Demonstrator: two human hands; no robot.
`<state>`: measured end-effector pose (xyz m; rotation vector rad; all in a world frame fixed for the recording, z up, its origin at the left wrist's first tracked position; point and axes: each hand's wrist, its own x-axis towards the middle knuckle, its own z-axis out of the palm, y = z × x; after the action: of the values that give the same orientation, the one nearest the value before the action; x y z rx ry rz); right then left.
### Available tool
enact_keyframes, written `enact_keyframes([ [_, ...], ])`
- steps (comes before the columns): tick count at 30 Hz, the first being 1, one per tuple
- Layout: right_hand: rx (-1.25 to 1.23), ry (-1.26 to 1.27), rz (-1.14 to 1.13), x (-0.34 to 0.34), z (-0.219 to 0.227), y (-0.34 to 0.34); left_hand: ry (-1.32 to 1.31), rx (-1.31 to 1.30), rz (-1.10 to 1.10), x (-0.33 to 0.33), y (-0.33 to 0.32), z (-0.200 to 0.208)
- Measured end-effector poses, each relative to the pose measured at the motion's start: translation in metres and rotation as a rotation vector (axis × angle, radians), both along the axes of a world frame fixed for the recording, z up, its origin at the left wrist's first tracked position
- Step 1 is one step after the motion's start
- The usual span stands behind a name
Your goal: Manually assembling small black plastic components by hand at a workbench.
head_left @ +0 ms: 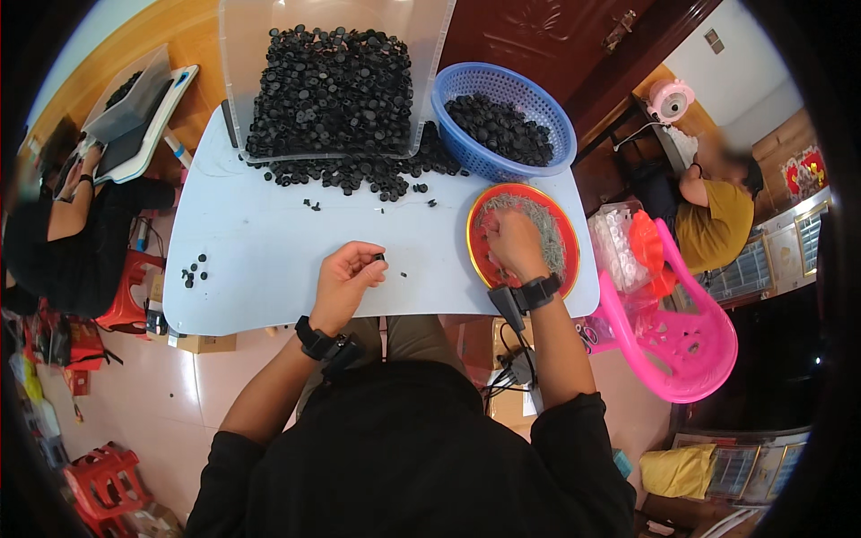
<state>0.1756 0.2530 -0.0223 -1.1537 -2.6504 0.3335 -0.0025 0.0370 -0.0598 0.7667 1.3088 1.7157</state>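
Between the thumb and fingers of my left hand (347, 280) is a small black plastic cap (379, 257), held above the table. My right hand (516, 242) reaches into a red plate with a yellow rim (472, 255), its fingers bent down among many thin silvery metal pieces (549, 229). Whether those fingers pinch a piece is hidden. A clear plastic bin (430, 99) at the back of the table holds a heap of black caps (332, 94), and more caps (359, 175) spill out in front of it. A blue perforated basket (457, 152) beside it holds similar black parts (498, 128).
A few black caps (190, 273) lie at the light blue table's (260, 242) left side. A pink plastic chair (700, 359) with a container of white parts (617, 247) stands at right. One person (713, 215) sits at far right, another (72, 224) at left.
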Motion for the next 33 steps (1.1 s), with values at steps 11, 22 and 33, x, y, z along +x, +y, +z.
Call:
enact_keyframes([
  [11, -0.35, 0.42, 0.012, 0.02, -0.005, -0.008, 1.249, -0.435, 0.026, -0.009, 0.078, 0.03],
  [22, -0.661, 0.7, -0.012, 0.034, -0.007, -0.013, 1.453, -0.403, -0.007, 0.009, 0.134, 0.026],
  [33, -0.315, 0.698, -0.01, 0.033, -0.012, -0.015, 0.612, -0.312, -0.025, -0.012, 0.148, 0.019],
])
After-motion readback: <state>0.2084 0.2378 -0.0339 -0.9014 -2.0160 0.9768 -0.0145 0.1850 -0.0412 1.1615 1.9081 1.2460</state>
